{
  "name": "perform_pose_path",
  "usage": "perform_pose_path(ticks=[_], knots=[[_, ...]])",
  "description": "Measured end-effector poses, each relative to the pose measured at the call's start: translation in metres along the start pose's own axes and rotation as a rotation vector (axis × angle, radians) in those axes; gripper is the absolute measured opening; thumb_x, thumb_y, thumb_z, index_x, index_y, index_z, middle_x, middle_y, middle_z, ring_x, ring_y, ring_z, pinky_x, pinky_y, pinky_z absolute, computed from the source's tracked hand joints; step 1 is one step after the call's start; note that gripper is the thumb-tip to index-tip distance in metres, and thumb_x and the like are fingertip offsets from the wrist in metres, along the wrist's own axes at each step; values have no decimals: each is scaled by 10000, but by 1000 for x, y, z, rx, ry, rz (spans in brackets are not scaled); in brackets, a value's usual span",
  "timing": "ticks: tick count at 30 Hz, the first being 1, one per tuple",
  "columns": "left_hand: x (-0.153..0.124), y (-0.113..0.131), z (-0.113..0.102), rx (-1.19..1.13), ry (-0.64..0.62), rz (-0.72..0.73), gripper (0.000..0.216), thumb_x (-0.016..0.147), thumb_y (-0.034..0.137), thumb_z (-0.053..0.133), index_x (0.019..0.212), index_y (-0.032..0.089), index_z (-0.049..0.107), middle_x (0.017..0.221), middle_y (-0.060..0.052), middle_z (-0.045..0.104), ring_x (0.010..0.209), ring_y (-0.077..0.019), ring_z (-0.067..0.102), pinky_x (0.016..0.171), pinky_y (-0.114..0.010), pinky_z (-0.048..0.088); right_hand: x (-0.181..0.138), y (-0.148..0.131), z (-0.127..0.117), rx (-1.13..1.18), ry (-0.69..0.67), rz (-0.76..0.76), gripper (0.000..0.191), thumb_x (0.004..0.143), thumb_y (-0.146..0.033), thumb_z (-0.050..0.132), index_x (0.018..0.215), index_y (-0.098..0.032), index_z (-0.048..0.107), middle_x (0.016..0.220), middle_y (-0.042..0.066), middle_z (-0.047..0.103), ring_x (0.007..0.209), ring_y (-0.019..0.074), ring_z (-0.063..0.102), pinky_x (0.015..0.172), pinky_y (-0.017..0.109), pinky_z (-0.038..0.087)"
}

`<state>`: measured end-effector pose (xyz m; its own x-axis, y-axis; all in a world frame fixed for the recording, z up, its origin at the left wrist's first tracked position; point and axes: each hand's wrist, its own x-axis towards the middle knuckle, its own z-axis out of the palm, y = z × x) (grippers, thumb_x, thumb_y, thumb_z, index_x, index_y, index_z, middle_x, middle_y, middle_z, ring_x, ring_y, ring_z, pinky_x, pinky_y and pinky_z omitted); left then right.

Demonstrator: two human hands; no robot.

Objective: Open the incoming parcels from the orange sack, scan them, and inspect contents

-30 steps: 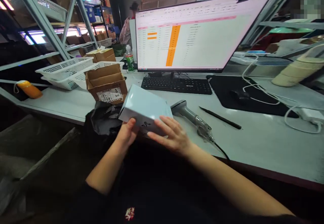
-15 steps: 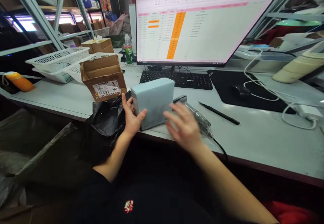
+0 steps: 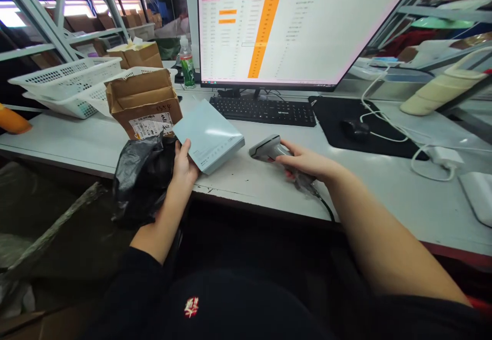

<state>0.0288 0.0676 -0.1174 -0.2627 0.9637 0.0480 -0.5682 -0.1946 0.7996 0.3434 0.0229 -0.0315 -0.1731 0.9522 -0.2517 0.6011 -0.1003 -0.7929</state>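
Observation:
A pale blue box (image 3: pixel 205 134) is tilted above the desk's front edge, its printed side showing. My left hand (image 3: pixel 185 168) grips its near left corner, thumb on top. Beside that hand a crumpled black plastic bag (image 3: pixel 142 176) hangs over the edge; whether my fingers also hold it I cannot tell. To the right, my right hand (image 3: pixel 303 162) is wrapped round the handle of a grey barcode scanner (image 3: pixel 269 148). Its head points left toward the box, and a dark cable runs from the plastic-wrapped handle. An opened brown cardboard box (image 3: pixel 144 107) with a label stands behind the bag.
A monitor (image 3: pixel 300 33) showing a spreadsheet stands at the back, with a black keyboard (image 3: pixel 265 110) before it. A mouse (image 3: pixel 355 130) and white cables lie on a black mat (image 3: pixel 334 125). White baskets (image 3: pixel 65 81) and a green-labelled bottle (image 3: pixel 187 66) stand on the left.
The blue box has turned from upright to tilted, showing its printed side. My right hand has left the box and taken hold of the scanner. The view has shifted; the pen is no longer visible.

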Motion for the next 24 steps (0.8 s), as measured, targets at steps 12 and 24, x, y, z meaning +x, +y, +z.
perform_pose_path(ticks=[12,24], knots=[[-19,6,3,403,7,471,847,983,533,554,1654,358,67,1689,-100,368,1499,-213,472,1232,-406,426,-94,-58,11,-91,149,-335,583,893,-435,649,1454,-304,554,947,45,721,616,188,639,478,321,551],[-23,7,0,109,84,194,558,908,429,594,1449,310,528,1502,-61,614,1383,-263,596,1142,-420,535,-22,-6,3,-256,109,-51,838,959,-391,548,1690,-181,197,764,3,688,623,195,682,661,324,566]])
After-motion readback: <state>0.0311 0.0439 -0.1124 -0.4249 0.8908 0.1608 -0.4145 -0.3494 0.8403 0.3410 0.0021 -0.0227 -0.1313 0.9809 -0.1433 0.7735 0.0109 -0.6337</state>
